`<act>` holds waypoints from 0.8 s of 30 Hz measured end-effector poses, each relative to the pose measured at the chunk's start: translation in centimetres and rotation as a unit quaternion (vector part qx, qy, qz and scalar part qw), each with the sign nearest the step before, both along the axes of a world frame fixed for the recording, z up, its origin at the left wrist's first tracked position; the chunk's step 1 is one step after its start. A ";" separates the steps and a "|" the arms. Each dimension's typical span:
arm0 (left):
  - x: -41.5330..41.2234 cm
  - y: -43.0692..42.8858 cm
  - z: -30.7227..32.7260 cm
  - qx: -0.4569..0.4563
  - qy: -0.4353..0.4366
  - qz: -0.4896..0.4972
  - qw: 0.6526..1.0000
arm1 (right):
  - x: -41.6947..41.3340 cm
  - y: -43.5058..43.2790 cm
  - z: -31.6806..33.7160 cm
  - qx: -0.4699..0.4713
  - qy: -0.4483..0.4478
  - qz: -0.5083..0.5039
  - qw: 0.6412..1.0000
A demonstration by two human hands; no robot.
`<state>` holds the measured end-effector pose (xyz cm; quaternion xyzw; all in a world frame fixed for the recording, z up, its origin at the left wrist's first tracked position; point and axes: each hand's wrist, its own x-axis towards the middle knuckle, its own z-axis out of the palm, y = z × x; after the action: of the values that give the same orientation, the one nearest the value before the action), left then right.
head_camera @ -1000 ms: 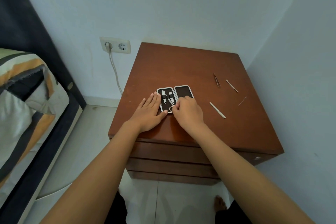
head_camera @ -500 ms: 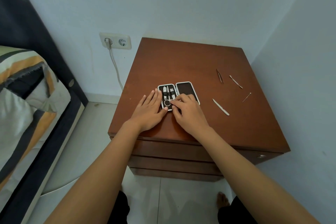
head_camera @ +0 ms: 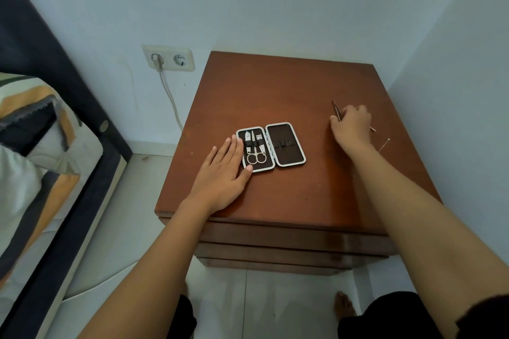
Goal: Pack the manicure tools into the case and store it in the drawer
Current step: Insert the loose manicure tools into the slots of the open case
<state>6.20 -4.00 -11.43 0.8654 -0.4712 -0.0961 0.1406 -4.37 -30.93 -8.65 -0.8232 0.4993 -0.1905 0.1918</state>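
My left hand (head_camera: 224, 173) lies flat, fingers spread, steadying the open case (head_camera: 271, 147) (scissors strapped inside) mid-tabletop (head_camera: 275, 91). My right hand (head_camera: 352, 128) pinches the tweezers (head_camera: 336, 109) near the tabletop's right edge.

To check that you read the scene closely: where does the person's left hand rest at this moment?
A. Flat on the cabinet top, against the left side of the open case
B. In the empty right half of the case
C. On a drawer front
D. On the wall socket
A: the left hand lies flat on the cabinet top, fingers against the left side of the open case.
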 end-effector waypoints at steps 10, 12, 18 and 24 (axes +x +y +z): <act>-0.1 0.0 0.2 -0.004 0.002 0.003 1.000 | -0.2 0.9 0.3 0.007 -0.042 -0.018 0.999; -0.1 0.0 0.3 -0.002 0.003 0.003 1.000 | -0.4 1.5 0.5 0.021 -0.083 -0.007 0.996; -0.2 0.1 0.4 0.001 0.007 0.004 1.000 | 0.0 5.2 2.3 0.045 -0.213 0.079 0.973; -0.2 0.0 0.4 -0.001 0.008 0.005 1.000 | 1.1 7.4 3.6 0.057 -0.254 0.148 0.954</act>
<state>5.98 -4.00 -11.01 0.8667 -0.4660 -0.1023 0.1457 -3.23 -23.51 -5.07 -0.7999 0.3166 -0.3342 0.3849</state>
